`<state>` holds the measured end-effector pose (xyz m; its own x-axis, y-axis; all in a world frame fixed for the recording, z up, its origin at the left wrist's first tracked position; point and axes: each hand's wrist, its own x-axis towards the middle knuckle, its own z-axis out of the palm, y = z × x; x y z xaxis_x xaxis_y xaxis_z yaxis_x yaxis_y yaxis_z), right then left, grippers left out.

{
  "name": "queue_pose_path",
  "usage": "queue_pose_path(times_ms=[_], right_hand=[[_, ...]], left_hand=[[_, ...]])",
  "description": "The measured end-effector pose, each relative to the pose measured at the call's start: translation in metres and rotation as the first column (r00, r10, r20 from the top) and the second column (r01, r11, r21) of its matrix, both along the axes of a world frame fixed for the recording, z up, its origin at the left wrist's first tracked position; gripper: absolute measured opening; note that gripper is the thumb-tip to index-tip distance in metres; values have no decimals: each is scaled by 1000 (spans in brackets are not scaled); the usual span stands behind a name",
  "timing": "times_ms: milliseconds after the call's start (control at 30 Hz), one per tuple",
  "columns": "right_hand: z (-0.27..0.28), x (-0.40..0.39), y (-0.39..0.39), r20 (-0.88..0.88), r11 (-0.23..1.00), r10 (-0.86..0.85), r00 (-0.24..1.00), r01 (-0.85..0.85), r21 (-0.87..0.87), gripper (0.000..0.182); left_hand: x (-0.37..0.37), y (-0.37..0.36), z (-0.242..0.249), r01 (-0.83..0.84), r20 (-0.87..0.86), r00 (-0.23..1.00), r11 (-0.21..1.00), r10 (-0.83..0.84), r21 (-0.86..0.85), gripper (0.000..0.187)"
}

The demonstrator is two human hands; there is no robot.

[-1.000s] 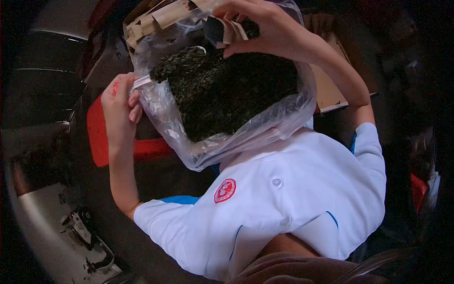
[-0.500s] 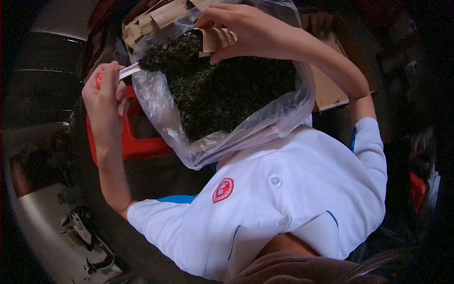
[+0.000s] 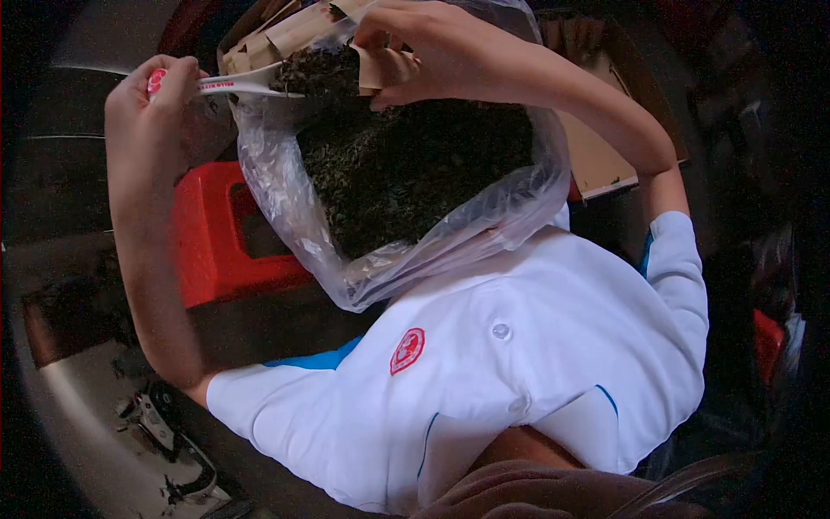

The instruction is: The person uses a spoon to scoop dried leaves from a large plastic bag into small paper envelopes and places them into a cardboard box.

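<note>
My left hand (image 3: pixel 147 95) is closed round the handle of a white spoon (image 3: pixel 232 85) with a red end. Dark dried leaves (image 3: pixel 316 71) are heaped at the spoon's far end, right beside a small brown paper packet (image 3: pixel 380 69). That packet is pinched in my right hand (image 3: pixel 415 43), its open end towards the leaves. Below both hands, a clear plastic bag (image 3: pixel 285 208) lies open, with a large mass of dark leaves (image 3: pixel 415 173) inside.
Brown paper packets (image 3: pixel 268 45) lie beyond the bag at the upper left. A red plastic stool (image 3: pixel 203 233) stands left of the bag. To the right is a cardboard box (image 3: pixel 596 160). Some dark-and-white object (image 3: pixel 156 419) is at the lower left.
My left hand has moved up and to the left with the spoon, whose white bowl edge now shows above the bag, level with the packet. My right hand has shifted slightly left.
</note>
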<state>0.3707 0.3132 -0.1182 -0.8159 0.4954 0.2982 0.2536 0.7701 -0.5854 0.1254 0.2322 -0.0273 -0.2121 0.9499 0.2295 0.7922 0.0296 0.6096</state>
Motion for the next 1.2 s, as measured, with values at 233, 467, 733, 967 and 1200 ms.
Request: queue_pose_path(times_ms=[233, 467, 733, 967, 1200], right_hand=[[6, -2, 0, 0, 999, -21, 1000, 21, -31, 30], [13, -1, 0, -1, 999, -8, 1000, 7, -53, 28], [15, 0, -3, -111, 995, -56, 992, 46, -90, 40], [-6, 6, 10, -263, 993, 22, 964, -50, -102, 46], [8, 9, 28, -508, 985, 159, 847, -171, 24, 45]], left_hand=[[-2, 10, 11, 34, -199, 980, 997, -18, 76, 21], [6, 7, 21, 66, -175, 984, 991, -46, 113, 24], [41, -27, 11, 224, -633, 765, 873, 118, 433, 20], [46, -65, -8, 346, -685, 696, 734, 216, 584, 10], [42, -80, -22, 279, -697, 644, 752, 315, 598, 12]])
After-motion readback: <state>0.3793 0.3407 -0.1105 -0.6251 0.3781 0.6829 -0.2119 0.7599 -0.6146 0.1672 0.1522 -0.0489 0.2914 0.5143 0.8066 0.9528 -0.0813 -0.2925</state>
